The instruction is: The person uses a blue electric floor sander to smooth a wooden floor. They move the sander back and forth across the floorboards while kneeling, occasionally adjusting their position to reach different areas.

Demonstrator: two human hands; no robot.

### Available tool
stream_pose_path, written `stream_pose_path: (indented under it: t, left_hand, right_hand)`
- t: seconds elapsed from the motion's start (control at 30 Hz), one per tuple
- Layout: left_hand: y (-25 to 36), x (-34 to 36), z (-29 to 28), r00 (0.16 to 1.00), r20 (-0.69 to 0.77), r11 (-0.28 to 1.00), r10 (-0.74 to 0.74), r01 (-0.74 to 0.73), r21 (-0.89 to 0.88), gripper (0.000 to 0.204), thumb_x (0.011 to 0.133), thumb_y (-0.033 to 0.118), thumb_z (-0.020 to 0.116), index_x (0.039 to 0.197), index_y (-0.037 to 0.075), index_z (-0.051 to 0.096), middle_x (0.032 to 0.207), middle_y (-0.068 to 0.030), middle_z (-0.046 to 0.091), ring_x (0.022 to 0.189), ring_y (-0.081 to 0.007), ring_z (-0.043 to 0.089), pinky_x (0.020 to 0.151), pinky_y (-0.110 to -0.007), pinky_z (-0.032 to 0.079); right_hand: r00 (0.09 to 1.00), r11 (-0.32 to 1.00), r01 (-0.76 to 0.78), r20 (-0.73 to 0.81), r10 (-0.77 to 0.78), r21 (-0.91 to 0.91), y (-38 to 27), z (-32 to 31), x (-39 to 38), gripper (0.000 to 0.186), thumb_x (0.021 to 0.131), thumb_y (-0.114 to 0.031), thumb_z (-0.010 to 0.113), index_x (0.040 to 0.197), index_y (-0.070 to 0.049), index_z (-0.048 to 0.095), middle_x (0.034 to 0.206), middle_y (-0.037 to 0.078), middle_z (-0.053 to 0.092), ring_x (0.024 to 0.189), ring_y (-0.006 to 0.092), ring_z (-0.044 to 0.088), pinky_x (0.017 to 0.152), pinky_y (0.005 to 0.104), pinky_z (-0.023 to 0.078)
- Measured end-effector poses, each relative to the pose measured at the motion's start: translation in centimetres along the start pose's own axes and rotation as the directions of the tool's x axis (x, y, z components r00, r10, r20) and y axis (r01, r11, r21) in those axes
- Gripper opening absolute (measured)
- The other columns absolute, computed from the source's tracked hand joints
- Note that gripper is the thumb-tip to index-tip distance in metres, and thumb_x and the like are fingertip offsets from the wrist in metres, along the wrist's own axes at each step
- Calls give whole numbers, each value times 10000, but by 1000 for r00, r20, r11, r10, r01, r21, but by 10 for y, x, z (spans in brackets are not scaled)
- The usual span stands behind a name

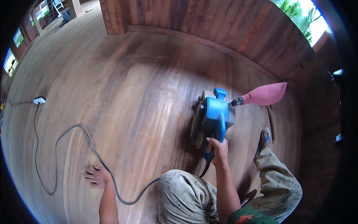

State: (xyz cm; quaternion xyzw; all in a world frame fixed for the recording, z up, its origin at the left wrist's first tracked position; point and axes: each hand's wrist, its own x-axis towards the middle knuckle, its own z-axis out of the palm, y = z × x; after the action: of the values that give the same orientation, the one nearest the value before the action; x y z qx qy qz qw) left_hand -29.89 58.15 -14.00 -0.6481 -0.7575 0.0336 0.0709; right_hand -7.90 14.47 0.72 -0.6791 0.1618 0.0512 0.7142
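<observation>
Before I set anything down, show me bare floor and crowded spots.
The brown plank floor is bare between the looping grey cord and blue power tool, up to the reddish wooden wall. Crowded: around the tool, with the right hand and pink dust bag; lower left, where the cord passes the left hand.

With my right hand (219, 150) I grip the handle of a blue sander (216, 110) with a pink dust bag (264, 94); my left hand (97, 176) spreads palm-down on the wooden floor (138, 97).
</observation>
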Motion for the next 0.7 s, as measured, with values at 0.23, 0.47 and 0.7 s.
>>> stream_pose_path:
  t: [0.23, 0.47, 0.7]
  left_hand:
    - [0, 5, 12, 999, -22, 1000, -28, 28, -1, 712, 1040, 617, 300, 1657, 264, 253, 1717, -104, 246, 1577, -311, 239, 1201, -616, 223]
    - [-14, 19, 20, 1000, -15, 999, -2, 2, -49, 718, 1041, 622, 298, 1656, 255, 262, 1712, -105, 256, 1568, -302, 261, 1225, -576, 230]
    - [-37, 40, 25, 1000, -12, 999, 6, -6, -48, 710, 1043, 647, 294, 1648, 275, 283, 1691, -93, 308, 1540, -303, 321, 1218, -552, 266]
  right_hand:
    - [998, 999, -30, 54, 32, -45, -11, -11, 17, 206, 799, -109, 758, 754, -90, 558, 590, 18, 514, 483, 145, 500, 506, 316, 417]
    - [987, 990, 117, 120, -107, -77, -66, 28, 225, 189, 819, -172, 699, 669, -79, 629, 546, 31, 537, 480, 148, 488, 499, 321, 376]
    - [991, 999, 11, 132, -5, -43, -154, 94, 404, 180, 840, -149, 701, 740, -125, 554, 648, -3, 528, 530, 138, 471, 546, 309, 404]
